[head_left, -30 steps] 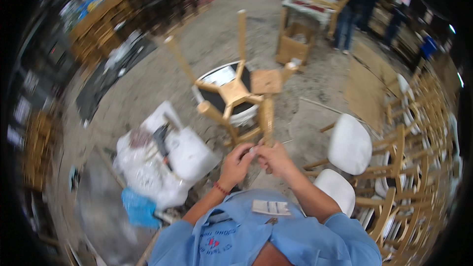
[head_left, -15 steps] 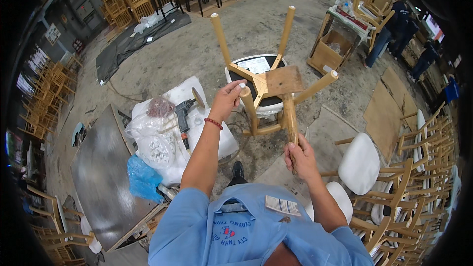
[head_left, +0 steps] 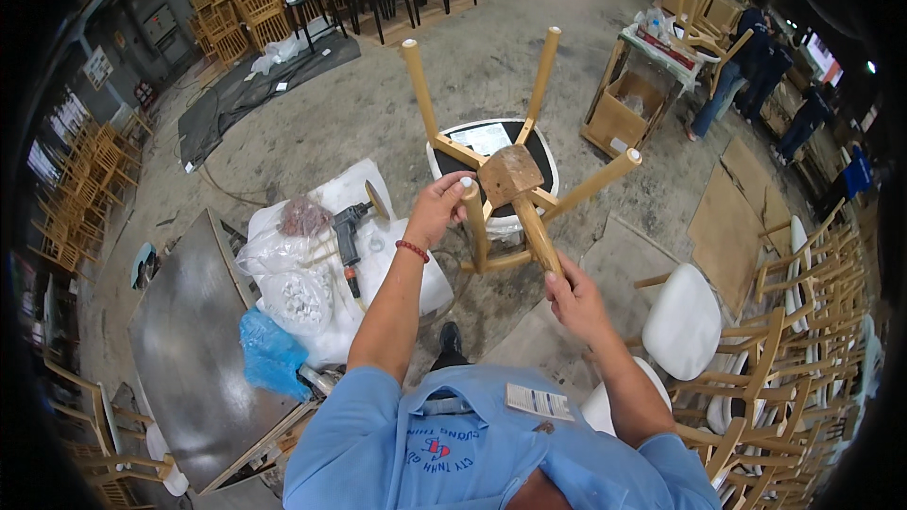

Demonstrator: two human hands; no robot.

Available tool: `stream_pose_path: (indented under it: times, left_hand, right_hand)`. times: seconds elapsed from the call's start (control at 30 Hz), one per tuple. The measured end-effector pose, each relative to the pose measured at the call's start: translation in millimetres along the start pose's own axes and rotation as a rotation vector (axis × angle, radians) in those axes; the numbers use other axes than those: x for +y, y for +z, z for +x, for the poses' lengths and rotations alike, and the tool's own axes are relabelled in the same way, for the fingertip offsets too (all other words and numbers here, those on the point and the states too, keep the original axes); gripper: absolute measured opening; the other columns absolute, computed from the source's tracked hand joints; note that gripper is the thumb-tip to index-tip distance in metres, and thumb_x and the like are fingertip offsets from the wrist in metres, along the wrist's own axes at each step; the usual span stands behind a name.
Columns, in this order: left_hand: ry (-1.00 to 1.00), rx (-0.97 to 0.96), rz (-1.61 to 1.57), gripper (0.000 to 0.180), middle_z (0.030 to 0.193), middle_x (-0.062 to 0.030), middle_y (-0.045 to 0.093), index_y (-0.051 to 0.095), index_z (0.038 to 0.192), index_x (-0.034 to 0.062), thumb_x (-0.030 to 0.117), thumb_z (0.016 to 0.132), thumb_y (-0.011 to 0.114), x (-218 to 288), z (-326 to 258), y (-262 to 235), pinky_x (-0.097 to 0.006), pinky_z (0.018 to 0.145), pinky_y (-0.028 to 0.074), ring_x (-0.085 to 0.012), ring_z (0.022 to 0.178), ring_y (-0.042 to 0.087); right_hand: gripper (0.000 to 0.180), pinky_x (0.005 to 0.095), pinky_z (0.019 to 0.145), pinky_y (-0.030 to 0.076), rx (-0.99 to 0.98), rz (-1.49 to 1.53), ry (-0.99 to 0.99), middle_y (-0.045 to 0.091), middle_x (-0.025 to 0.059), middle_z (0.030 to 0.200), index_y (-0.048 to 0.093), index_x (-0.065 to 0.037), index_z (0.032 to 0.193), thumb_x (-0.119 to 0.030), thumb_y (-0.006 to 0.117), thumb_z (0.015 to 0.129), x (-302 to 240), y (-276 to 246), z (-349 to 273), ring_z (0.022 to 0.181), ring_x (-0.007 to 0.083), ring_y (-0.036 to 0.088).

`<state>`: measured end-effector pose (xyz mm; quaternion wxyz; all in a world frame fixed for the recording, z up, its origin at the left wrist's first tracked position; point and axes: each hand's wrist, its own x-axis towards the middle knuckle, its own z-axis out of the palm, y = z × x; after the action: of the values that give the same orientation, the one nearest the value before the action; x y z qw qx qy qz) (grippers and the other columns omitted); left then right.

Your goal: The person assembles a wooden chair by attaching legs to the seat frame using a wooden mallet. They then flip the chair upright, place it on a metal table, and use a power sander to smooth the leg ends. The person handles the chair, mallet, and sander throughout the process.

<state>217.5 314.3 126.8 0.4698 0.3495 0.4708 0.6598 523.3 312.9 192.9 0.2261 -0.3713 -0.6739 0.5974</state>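
Upturned wooden chair (head_left: 501, 165) on a white drum (head_left: 491, 217), legs in the air. Left hand (head_left: 439, 210) now pressed over the tip of the near leg (head_left: 472, 227), fingers curled round it, small white cap at the thumb. Right hand (head_left: 574, 297) wrapped tight round the handle of a wooden mallet (head_left: 520, 191), head raised above the frame; a sec ago held lower & further right. Looks like cap seated, strike set up. Power drill (head_left: 348, 231) & bags of fittings (head_left: 293, 293) on white sheet to the left. Blue bag (head_left: 269, 354) beside a metal table (head_left: 189, 359)
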Motion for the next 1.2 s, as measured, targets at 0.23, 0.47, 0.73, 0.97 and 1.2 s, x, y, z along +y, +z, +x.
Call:
stream_pose_path:
  times: [0.23, 0.47, 0.73, 0.97, 1.2]
  left_hand:
    - [0.039, 0.023, 0.009, 0.035, 0.086, 0.0008, 0.063, 0.058, 0.129, 0.0024, 0.021, 0.099, 0.057, -3.7, -1.3, 1.6, -0.022, 0.056, 0.045, -0.0068, 0.062, 0.057]
    - [0.051, 0.022, 0.036, 0.034, 0.088, -0.0001, 0.063, 0.056, 0.130, 0.0017, 0.017, 0.099, 0.055, -6.5, -3.1, -1.4, -0.022, 0.059, 0.046, -0.0075, 0.064, 0.057]
    - [0.092, 0.015, 0.017, 0.050, 0.109, -0.0046, 0.063, 0.049, 0.134, 0.0019, 0.016, 0.090, 0.068, -14.2, -7.1, 14.2, -0.026, 0.075, 0.050, -0.0137, 0.087, 0.062]
    - [0.072, 0.373, 0.723, 0.047, 0.110, -0.0181, 0.067, 0.053, 0.120, 0.0062, 0.021, 0.082, 0.075, -23.0, -4.5, 32.3, -0.041, 0.088, 0.050, -0.0355, 0.106, 0.064]
    - [0.116, 0.327, 0.738, 0.043, 0.110, -0.0198, 0.067, 0.055, 0.120, 0.0072, 0.021, 0.084, 0.073, -26.7, 3.4, 37.9, -0.043, 0.088, 0.051, -0.0373, 0.106, 0.063]
  right_hand:
    - [0.050, 0.0379, 0.076, 0.051, -0.043, -0.620, -0.188, 0.069, 0.0177, 0.082, 0.043, -0.014, 0.145, -0.024, 0.055, 0.098, -55.9, -20.6, 21.2, 0.078, 0.0340, 0.067]
    - [0.049, 0.0429, 0.082, 0.050, -0.086, -0.732, -0.169, 0.070, 0.0204, 0.087, 0.046, -0.017, 0.144, -0.024, 0.055, 0.097, -102.5, -22.8, 26.1, 0.087, 0.0388, 0.067]
    - [0.051, 0.0368, 0.074, 0.051, -0.152, -0.642, -0.301, 0.069, 0.0163, 0.088, 0.045, -0.015, 0.145, -0.028, 0.055, 0.097, -82.1, -11.6, 59.9, 0.074, 0.0295, 0.066]
    - [0.067, 0.0220, 0.041, 0.037, 0.056, 0.106, -0.717, 0.058, 0.0048, 0.069, 0.024, -0.013, 0.154, -0.041, 0.050, 0.099, -151.1, -24.1, 23.4, 0.051, 0.0079, 0.050]
    - [0.052, 0.0235, 0.053, 0.043, -0.059, -0.813, -0.367, 0.057, 0.0042, 0.068, 0.044, -0.010, 0.145, -0.034, 0.053, 0.100, -52.4, -79.7, 63.8, 0.056, 0.0073, 0.049]
